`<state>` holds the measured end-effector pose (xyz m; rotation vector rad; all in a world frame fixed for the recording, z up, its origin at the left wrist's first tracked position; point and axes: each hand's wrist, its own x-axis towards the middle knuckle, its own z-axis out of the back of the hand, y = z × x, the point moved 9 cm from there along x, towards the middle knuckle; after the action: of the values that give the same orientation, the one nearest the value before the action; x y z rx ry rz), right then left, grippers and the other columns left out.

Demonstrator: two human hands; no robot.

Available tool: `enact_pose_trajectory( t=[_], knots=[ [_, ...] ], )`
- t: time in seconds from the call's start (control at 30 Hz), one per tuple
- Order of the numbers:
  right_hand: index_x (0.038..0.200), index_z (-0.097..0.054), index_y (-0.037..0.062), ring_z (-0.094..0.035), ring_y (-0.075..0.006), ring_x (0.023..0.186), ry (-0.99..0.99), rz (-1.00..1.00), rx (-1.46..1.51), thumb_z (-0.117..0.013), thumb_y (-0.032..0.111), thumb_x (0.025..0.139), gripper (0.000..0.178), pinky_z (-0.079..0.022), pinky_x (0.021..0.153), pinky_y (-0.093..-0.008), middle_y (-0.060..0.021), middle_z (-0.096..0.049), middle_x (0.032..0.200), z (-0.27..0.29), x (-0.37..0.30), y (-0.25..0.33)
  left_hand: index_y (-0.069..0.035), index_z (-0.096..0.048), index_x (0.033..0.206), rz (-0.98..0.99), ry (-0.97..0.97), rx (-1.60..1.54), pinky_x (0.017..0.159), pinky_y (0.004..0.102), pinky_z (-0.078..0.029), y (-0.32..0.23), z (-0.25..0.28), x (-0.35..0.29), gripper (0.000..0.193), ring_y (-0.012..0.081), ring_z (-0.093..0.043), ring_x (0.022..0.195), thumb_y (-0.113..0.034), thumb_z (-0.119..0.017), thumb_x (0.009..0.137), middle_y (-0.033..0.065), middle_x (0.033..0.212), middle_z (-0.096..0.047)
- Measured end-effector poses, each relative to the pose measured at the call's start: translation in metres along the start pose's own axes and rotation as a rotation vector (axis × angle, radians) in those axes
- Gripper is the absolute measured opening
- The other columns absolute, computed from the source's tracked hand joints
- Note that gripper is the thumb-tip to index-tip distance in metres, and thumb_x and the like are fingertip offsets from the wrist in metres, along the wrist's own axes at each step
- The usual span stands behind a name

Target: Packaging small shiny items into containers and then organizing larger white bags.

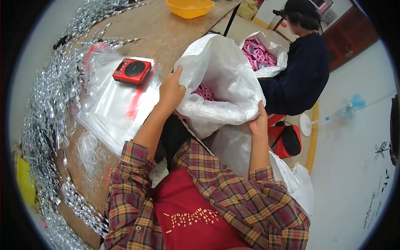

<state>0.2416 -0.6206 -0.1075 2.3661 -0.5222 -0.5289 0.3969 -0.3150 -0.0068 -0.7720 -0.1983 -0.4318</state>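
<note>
A large white woven sack [233, 68] stands with its mouth spread wide in front of me. Pink ring-shaped plastic pieces [203, 92] show deep inside it; the folded rim hides the rest. My left hand [171, 91] is closed on the left side of the rim, thumb and fingers pinching the material. On the right side, my right hand [259, 121] grips the lower edge of the same rim.
Left, a table [160, 43] bears clear plastic bags [106, 104], a red radio [132, 71], silver tinsel strands [52, 96] and a yellow basket [190, 8]. Right, a person [306, 68] in dark clothes sits by another sack of pink pieces [258, 54]. A fan [306, 125] stands beyond.
</note>
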Motion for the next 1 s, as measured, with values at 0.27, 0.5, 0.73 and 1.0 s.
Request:
enact_pose_trajectory(
  t=[0.27,0.5,0.73,1.0],
  knots=[
    [0.128,-0.041,0.0003,-0.045,-0.0298,0.118,0.038,-0.093,0.084,-0.057,0.027,0.087,0.052,-0.035,0.101,-0.0456,-0.0130,-0.047,0.128,-0.006,0.003,-0.006,-0.008,-0.046,0.129,0.044,0.009,0.006,0.076,0.0419,-0.045,0.001,0.002,0.003,0.061,0.0369,-0.056,0.088,-0.006,-0.049,0.068,0.0211,0.098,-0.055],
    [0.128,-0.042,0.0008,-0.047,-0.0301,0.115,0.054,-0.100,0.099,-0.059,0.026,0.086,0.052,-0.036,0.100,-0.0450,-0.0129,-0.050,0.126,-0.010,0.007,-0.007,-0.015,-0.047,0.130,0.088,0.002,-0.074,0.077,0.0379,-0.045,0.011,0.002,0.008,0.063,0.0323,-0.059,0.082,-0.012,-0.052,0.067,0.0203,0.101,-0.061],
    [0.129,-0.040,0.0020,-0.050,-0.0285,0.113,-0.018,-0.003,-0.009,-0.061,0.014,0.083,0.052,-0.040,0.097,-0.0426,-0.0136,-0.050,0.125,-0.003,0.011,0.001,-0.012,-0.050,0.127,0.147,-0.124,-0.371,0.080,0.0389,-0.045,-0.005,0.033,0.003,0.056,0.0358,-0.059,0.086,-0.011,-0.051,0.070,0.0223,0.097,-0.061],
    [0.129,-0.039,0.0020,-0.051,-0.0280,0.112,-0.011,0.029,-0.065,-0.059,0.010,0.084,0.050,-0.042,0.095,-0.0410,-0.0139,-0.050,0.124,-0.011,0.012,0.006,-0.019,-0.055,0.122,-0.069,-0.131,-0.190,0.083,0.0388,-0.045,-0.026,0.053,0.006,0.048,0.0337,-0.055,0.099,-0.015,-0.054,0.075,0.0216,0.118,-0.052]
  ],
)
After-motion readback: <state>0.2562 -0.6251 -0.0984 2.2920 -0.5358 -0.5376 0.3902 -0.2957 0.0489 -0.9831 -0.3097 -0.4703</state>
